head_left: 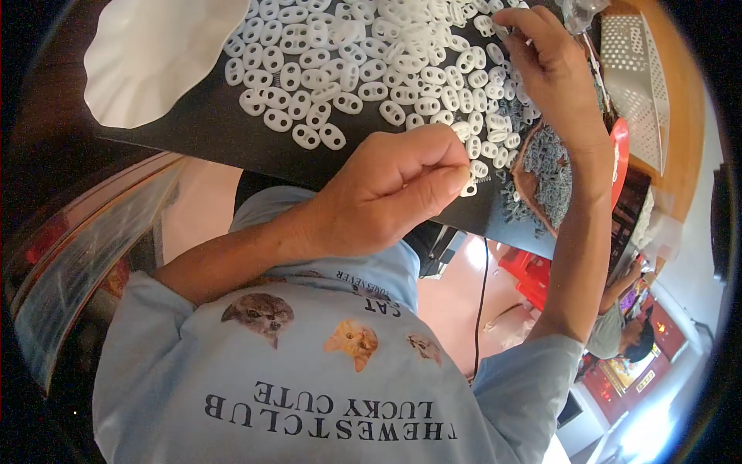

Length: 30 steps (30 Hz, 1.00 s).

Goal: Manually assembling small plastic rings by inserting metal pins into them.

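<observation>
The left hand (390, 189) is pinching one white oval piece (468, 188) at the dark tabletop (209, 124) edge, keeping it steady, while the right hand (545, 66), fingers curled narrow, is reaching into the heap of white pieces (371, 54) beside the grey springs (553, 166)

A small home workshop for hand piecework: a dark work board (224, 124) lies under both hands, strewn with many white oval plastic parts (363, 54), with a heap of small grey springs (550, 166) just below the right hand (553, 73). A white wavy-edged dish (154, 54) sits up-left of the left hand (386, 189), a perforated metal tray (638, 73) right of the right hand
</observation>
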### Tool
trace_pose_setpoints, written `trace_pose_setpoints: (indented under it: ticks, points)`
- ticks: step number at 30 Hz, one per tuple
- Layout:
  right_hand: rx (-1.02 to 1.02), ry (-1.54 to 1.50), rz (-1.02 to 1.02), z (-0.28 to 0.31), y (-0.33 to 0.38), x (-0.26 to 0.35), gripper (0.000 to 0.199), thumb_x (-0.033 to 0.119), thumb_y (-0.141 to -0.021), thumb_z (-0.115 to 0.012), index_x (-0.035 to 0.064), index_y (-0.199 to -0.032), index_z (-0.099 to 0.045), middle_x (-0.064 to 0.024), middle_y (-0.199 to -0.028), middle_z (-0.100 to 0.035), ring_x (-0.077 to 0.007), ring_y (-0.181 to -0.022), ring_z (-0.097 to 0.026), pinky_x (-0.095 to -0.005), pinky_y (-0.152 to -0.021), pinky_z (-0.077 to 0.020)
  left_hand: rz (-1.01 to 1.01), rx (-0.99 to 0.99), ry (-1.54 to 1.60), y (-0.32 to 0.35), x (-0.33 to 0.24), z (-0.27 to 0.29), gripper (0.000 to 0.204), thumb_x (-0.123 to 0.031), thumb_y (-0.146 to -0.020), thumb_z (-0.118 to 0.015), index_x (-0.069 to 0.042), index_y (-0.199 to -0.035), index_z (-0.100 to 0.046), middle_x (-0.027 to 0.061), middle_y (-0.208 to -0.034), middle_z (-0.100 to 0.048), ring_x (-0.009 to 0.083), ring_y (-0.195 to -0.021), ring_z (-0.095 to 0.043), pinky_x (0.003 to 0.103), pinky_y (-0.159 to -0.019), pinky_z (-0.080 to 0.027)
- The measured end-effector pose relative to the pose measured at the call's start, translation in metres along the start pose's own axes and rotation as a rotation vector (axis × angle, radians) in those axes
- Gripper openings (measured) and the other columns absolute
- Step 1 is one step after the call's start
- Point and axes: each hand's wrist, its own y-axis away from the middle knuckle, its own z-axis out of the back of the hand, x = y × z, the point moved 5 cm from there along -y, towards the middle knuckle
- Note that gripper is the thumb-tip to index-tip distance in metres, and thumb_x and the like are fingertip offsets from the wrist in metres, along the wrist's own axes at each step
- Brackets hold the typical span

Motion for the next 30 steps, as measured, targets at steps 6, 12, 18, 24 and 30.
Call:
trace_pose_setpoints:
  ticks: [6,12,18,24,30]
  points:
    - [0.139,-0.072,-0.137,-0.007,0.017,-0.018,0.012,0.006,-0.085,-0.057,0.0006,-0.096,-0.059,-0.0066,-0.081,-0.053,-0.0154,-0.068,-0.051,-0.0254,-0.062,-0.0406,-0.014,-0.022,-0.028,0.0,0.0,0.002,0.013,-0.012,-0.093,-0.047,-0.002,-0.087,-0.051,-0.0007,-0.069,-0.047,0.0055,-0.062,-0.043,0.021,-0.056,-0.036]
    - [0.175,-0.031,-0.072,-0.01,0.016,-0.013,0.014,0.009,-0.084,-0.059,0.0,-0.095,-0.058,-0.0084,-0.08,-0.055,-0.015,-0.069,-0.052,-0.0271,-0.063,-0.0428,-0.059,-0.024,-0.067,0.003,-0.002,0.002,0.013,-0.011,-0.092,-0.046,-0.002,-0.086,-0.052,-0.0003,-0.069,-0.048,0.0061,-0.061,-0.044,0.021,-0.056,-0.036]
    - [0.188,-0.056,-0.173,-0.014,0.013,-0.016,0.018,0.013,-0.082,-0.062,0.0001,-0.093,-0.056,-0.0094,-0.077,-0.056,-0.0166,-0.067,-0.053,-0.0291,-0.062,-0.0439,-0.035,-0.028,-0.056,0.003,-0.004,0.0,0.013,-0.012,-0.093,-0.046,-0.002,-0.086,-0.052,-0.0008,-0.068,-0.048,0.0053,-0.061,-0.043,0.02,-0.056,-0.036]
    - [0.14,0.03,-0.077,-0.006,0.003,0.002,0.007,0.004,-0.078,-0.06,-0.0006,-0.082,-0.056,-0.0158,-0.077,-0.053,-0.0323,-0.07,-0.055,-0.038,-0.061,-0.0434,-0.034,-0.045,-0.086,0.003,0.0,0.002,0.014,-0.013,-0.093,-0.046,-0.002,-0.087,-0.052,-0.0008,-0.069,-0.049,0.0048,-0.062,-0.042,0.02,-0.056,-0.035]
    - [0.108,-0.16,-0.352,-0.003,0.008,0.002,0.009,0.006,-0.08,-0.059,-0.0009,-0.084,-0.055,-0.0161,-0.078,-0.053,-0.0327,-0.068,-0.054,-0.0384,-0.062,-0.0431,-0.033,-0.029,-0.055,0.005,0.0,-0.001,0.015,-0.015,-0.094,-0.046,-0.002,-0.088,-0.052,-0.0011,-0.07,-0.049,0.0044,-0.063,-0.043,0.02,-0.057,-0.035]
